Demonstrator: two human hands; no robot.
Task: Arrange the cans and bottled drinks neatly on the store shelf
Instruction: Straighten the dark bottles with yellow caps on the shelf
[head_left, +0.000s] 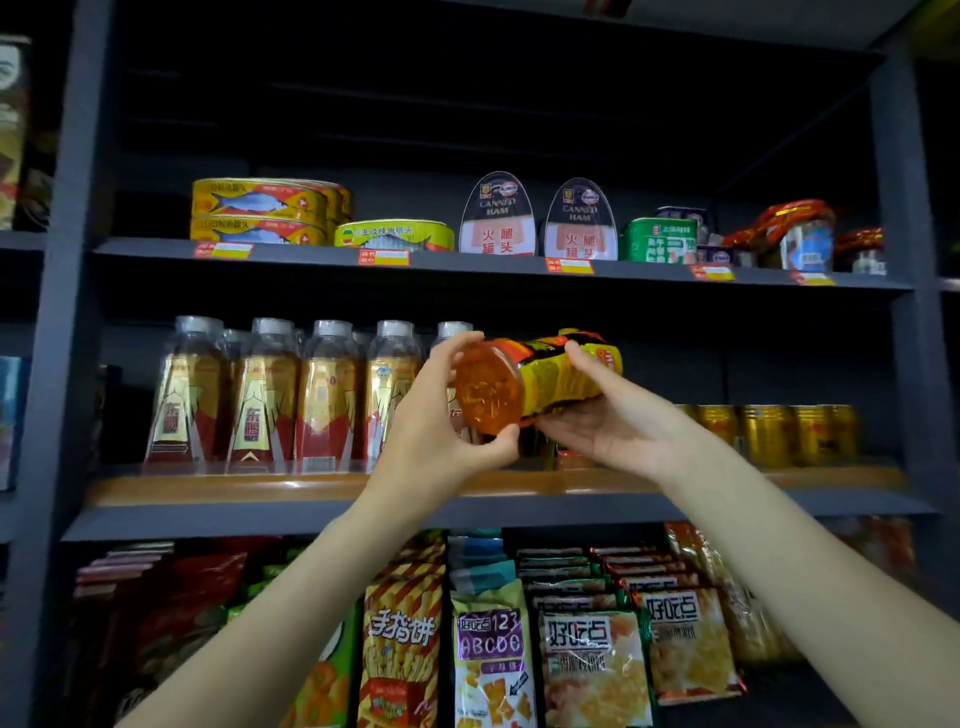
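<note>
An orange drink bottle (524, 376) with a yellow label lies on its side in the air in front of the middle shelf (218, 491), its base towards me. My left hand (441, 415) grips the base end, thumb under and fingers over it. From the right, my right hand (608, 415) holds the labelled body, fingers on top and palm below. A row of clear bottles (270, 400) with gold-and-red labels stands on the left of that shelf. Gold cans (779, 434) stand at its right.
The upper shelf (467, 262) carries flat fish tins (260, 213), two canned ham tins (540, 218), a green tin (660, 240) and red-wrapped jars (800, 234). Snack bags (587, 654) fill the shelf below. Dark uprights (72, 260) frame the bay.
</note>
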